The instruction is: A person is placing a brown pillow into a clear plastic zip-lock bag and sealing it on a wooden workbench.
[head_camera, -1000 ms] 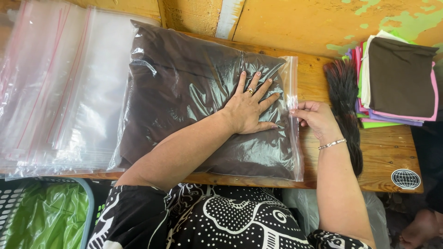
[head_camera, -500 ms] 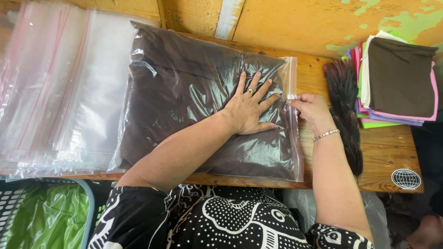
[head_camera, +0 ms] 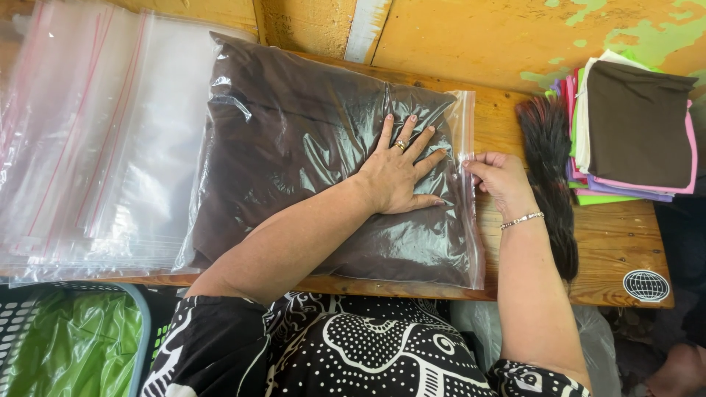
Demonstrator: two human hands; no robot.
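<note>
On the wooden tabletop (head_camera: pixel 618 242) lies a glossy clear bag (head_camera: pixel 331 176) stuffed with dark cloth. Left hand (head_camera: pixel 401 173) presses it flat, fingers spread apart; right hand (head_camera: pixel 500 180) pinches its sealed edge, fingers together.

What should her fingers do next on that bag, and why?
Probably slide the right hand along the zip strip to press it shut. The left hand lies flat on the clear bag of dark cloth, and the right fingertips pinch its strip partway along.

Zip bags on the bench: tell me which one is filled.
The clear zip bag under the left hand, stuffed with dark brown cloth. The stack of bags beside it lies flat and empty.
</note>
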